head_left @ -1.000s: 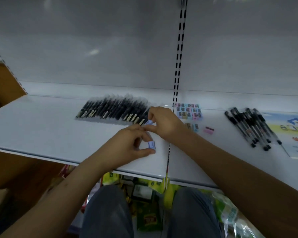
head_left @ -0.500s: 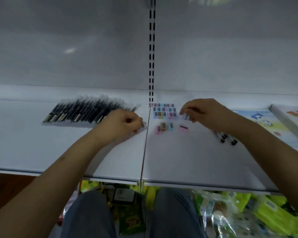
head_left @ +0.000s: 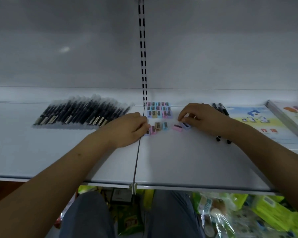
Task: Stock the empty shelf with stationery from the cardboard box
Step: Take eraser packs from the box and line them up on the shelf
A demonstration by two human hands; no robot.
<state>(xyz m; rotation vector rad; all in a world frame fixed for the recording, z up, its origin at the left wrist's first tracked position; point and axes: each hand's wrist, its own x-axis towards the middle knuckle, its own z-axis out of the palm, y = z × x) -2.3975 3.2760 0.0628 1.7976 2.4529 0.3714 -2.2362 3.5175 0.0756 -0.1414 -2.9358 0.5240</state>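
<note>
Small coloured pencil sharpeners lie in a tidy block (head_left: 158, 109) at the back of the white shelf (head_left: 179, 160). In front of it a short loose row holds a brown sharpener (head_left: 157, 125) and a light blue one (head_left: 165, 125). My left hand (head_left: 127, 130) rests at the row's left end, fingers curled round a pink sharpener (head_left: 152, 130). My right hand (head_left: 201, 120) pinches a blue sharpener (head_left: 186, 125) down beside a pink sharpener (head_left: 177, 127) lying on the shelf. The cardboard box is not in view.
Wrapped black pens (head_left: 79, 115) lie in a long row at the left. Loose black pens (head_left: 220, 107) sit partly hidden under my right wrist, with illustrated books (head_left: 258, 121) further right. A slotted upright (head_left: 143, 52) splits the back wall. Packaged goods (head_left: 230, 212) fill the space below.
Both hands came apart from the shelf's front middle and moved to the sharpeners. The right hand went right and set its blue sharpener by the pink one; the left reached the row's left end.
</note>
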